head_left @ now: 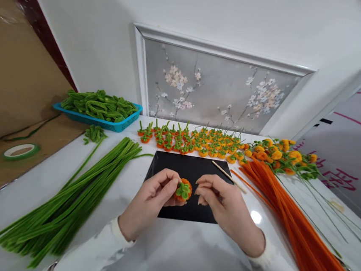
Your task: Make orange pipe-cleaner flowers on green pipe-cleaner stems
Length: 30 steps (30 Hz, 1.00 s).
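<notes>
My left hand (155,199) pinches a small orange pipe-cleaner pumpkin (184,190) with a green leafy top turned towards me. It is held over a black mat (190,166) on the white table. Just right of the pumpkin, apart from it, is my right hand (219,201). Its fingers are curled, with thumb and fingertips close together, and whether anything tiny is between them is hidden. Behind the mat stand rows of similar orange and yellow pumpkins (178,143) with green stems. A thin pale stick (227,175) lies across the mat's right edge.
Long green pipe cleaners (75,202) spread on the left, orange ones (299,228) on the right. A blue basket (114,125) of green twisted pieces stands at the back left, near green tape (21,151). Yellow and orange flowers (277,155) lie back right, against the wall.
</notes>
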Motion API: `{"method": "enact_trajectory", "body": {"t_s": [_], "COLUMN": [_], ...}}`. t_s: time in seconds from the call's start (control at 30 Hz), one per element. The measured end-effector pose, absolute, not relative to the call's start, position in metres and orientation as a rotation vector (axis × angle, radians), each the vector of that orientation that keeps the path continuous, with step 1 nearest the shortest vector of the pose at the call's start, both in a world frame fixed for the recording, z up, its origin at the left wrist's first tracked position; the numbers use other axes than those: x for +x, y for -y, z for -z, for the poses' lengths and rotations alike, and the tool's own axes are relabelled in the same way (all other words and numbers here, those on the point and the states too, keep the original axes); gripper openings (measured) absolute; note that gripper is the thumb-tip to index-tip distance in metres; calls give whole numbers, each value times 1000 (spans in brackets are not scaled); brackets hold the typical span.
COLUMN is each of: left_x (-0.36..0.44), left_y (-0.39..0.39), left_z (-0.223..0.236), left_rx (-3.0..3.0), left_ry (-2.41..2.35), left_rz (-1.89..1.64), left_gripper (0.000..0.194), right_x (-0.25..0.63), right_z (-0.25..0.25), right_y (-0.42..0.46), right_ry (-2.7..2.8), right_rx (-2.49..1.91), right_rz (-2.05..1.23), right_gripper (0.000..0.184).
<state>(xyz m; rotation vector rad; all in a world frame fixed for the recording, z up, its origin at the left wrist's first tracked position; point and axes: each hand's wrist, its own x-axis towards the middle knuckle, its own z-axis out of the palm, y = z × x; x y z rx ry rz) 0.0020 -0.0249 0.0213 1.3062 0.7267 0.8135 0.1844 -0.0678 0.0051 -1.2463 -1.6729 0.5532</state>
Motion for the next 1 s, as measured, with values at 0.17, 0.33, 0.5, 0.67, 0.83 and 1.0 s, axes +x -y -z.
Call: {"method": "enact_trajectory", "body": {"t_s": [0.17,0.33,0.5,0.67,0.83,1.0], "left_x": [2,3,6,6,4,4], "left_y": [25,24,25,24,22,24], "left_z": [-20,-17,-15,-15,-18,-19], "left_rx": [1341,1444,1542,1433,1237,1195], "left_ry": [-661,-668,-691,-655,-635,-627], "left_rz": [-790,-789,-857,-817,-775,-803], "left_gripper": [22,19,16,15,16,15], "right_x": [183,179,173,170,174,177], "right_z": [-5,-12,-14,-11,-8,-6], "right_y": [69,74,76,75,73,74], "right_ry": [1574,1609,1631,1548,1485,1519], "right_rx": [-1171,-1169,-1206,-1180,-1061,-1110], "right_rz": [-848,-683,-565,-759,-875,-788], "right_gripper": [11,7,4,6,7,13]}}
